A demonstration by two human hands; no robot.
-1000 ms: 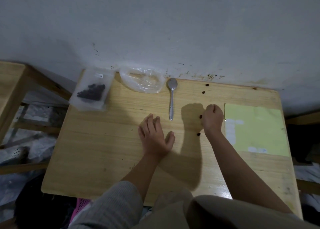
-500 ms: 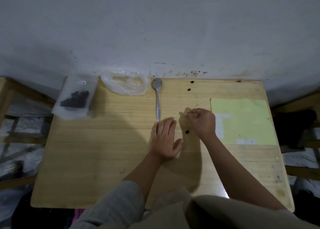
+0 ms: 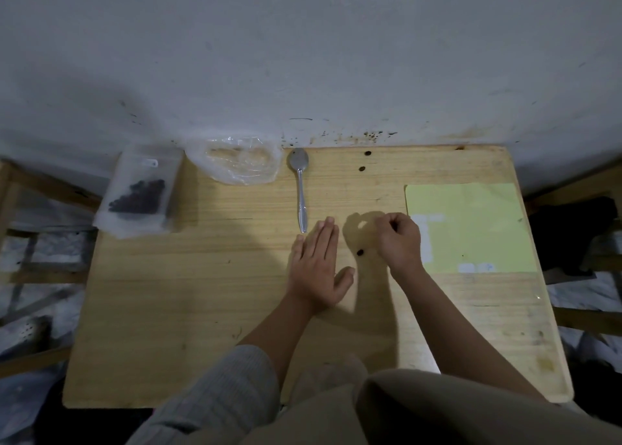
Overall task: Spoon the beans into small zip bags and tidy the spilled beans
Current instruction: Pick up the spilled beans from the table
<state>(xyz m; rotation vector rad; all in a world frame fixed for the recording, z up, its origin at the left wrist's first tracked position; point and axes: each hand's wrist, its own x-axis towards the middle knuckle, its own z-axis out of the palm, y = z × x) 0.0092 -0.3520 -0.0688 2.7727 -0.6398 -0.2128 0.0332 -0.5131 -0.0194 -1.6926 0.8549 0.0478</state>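
A small zip bag (image 3: 141, 192) holding dark beans lies at the table's back left corner. A crumpled clear plastic bag (image 3: 235, 163) and a metal spoon (image 3: 300, 189) lie beside it. Two loose beans (image 3: 368, 153) sit near the back edge. Another loose bean (image 3: 360, 252) lies between my hands. My left hand (image 3: 319, 269) rests flat on the wood, palm down, holding nothing, just below the spoon's handle. My right hand (image 3: 399, 239) is curled with thumb and forefinger pinched together; the bean picked up there is hidden in the fingers.
The wooden table (image 3: 202, 310) stands against a stained grey wall. A yellow-green sheet (image 3: 471, 226) covers the table's right side, touching my right hand. Wooden frames and clutter flank the table on both sides.
One of the two beans by my right hand has gone from the table as its fingers pinched shut. My left hand slid right and forward, toward the spoon's handle. The camera view shifted.
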